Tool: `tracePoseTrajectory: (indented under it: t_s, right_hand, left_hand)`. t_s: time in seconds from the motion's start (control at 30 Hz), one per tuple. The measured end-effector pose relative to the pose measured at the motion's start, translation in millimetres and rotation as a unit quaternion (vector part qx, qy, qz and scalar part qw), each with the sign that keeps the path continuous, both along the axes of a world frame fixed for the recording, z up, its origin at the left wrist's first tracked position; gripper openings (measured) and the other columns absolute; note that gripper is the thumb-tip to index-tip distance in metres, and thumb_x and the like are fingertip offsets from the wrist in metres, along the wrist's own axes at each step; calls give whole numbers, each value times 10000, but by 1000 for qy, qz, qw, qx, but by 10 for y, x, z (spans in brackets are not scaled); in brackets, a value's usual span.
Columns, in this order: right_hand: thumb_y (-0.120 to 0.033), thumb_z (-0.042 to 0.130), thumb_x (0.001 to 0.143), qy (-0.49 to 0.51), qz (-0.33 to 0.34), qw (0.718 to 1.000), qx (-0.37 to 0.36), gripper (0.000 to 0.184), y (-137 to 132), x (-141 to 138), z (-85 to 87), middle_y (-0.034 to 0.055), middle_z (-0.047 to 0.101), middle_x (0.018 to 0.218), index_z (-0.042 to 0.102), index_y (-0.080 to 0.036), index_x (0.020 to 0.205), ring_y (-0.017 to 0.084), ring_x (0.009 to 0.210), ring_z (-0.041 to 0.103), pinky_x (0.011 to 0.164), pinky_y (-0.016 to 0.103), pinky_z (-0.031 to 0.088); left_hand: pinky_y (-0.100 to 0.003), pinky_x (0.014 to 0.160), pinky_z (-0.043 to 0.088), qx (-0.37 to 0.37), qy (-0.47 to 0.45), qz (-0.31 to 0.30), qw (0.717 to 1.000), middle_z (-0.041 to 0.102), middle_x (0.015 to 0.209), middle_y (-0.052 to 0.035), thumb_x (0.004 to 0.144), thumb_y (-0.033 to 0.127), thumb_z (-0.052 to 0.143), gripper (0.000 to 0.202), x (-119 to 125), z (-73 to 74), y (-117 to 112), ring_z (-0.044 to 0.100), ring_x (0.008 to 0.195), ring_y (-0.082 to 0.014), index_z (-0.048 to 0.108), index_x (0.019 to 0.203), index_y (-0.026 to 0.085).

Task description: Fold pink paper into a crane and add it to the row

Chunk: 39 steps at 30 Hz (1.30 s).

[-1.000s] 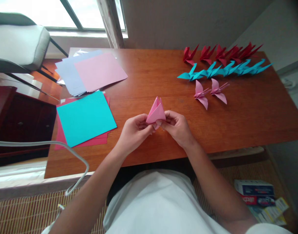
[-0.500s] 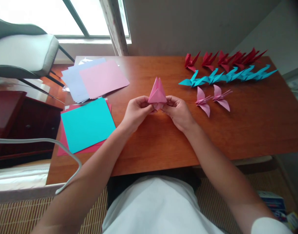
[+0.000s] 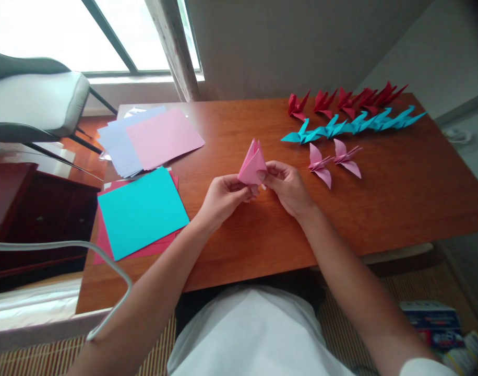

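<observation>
The left grip (image 3: 223, 196) and right grip (image 3: 288, 187) cover parts of the folded pink paper (image 3: 251, 168), whose back is out of sight. Left of the left grip, a blue sheet (image 3: 143, 214) hides most of the red sheets (image 3: 155, 247); farther out, the chair (image 3: 35, 102) is cut off. Well right of the right grip, the bench (image 3: 399, 209) loses its near corner. Below that grip, the boxes (image 3: 430, 317) blur, their print unreadable.
</observation>
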State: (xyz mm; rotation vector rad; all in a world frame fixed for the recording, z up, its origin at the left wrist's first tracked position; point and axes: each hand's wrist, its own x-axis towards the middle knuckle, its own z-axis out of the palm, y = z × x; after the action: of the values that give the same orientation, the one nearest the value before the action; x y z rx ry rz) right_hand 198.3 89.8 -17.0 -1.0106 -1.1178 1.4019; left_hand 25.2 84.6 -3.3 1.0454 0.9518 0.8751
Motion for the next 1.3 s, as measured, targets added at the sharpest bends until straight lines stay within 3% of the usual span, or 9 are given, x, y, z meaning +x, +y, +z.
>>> tracePoseTrajectory:
  t_s: [0.17,0.4,0.57,0.8,0.93,1.1,1.3]
  right_hand:
    - [-478,842,731,-36,-51,998,4,297,-16,29,-23,-28,640,699,716,-210,759,100,616,489,593,261,411]
    - [-485,807,768,-64,-10,998,-1,317,-49,-22,26,-38,602,649,677,-197,750,97,591,486,555,251,391]
    - [-432,840,745,-55,4,998,17,288,-47,-50,0,7,730,838,726,-199,871,156,762,652,735,303,530]
    - [-418,830,752,-80,-15,996,27,248,-42,-40,-34,12,761,844,769,-211,875,186,791,680,754,327,540]
    - [-380,831,747,-86,-5,996,21,225,-54,-34,17,14,765,845,790,-201,878,179,779,670,731,313,527]
    - [-347,864,690,-21,-16,999,-23,188,-45,-6,75,1,736,765,782,-198,770,152,704,630,673,295,503]
    - [-351,829,718,11,-113,993,-30,141,-2,89,57,-26,648,694,741,-242,735,104,594,483,547,265,385]
  left_hand:
    - [-223,657,540,-17,10,-17,1000,749,734,-57,719,477,863,377,19,41,-56,673,656,-131,759,808,125]
    - [-192,604,494,24,-2,73,997,730,739,-27,693,458,886,369,17,-17,-45,623,640,-103,746,809,136]
    - [-200,586,480,28,16,57,998,711,716,-21,682,459,885,369,14,-30,-42,596,611,-99,741,784,135]
    - [-198,595,476,20,2,56,998,701,719,-13,694,435,870,332,20,-1,-57,594,622,-99,748,794,142]
    - [-193,582,457,9,6,42,999,678,666,-3,689,410,868,305,20,36,-65,575,600,-94,740,746,140]
    - [-203,587,452,-2,27,24,999,679,661,-8,703,388,847,280,41,72,-88,575,612,-105,727,733,137]
    - [-207,585,435,7,62,-15,998,661,646,-2,774,335,763,216,65,67,-109,570,610,-106,698,716,138]
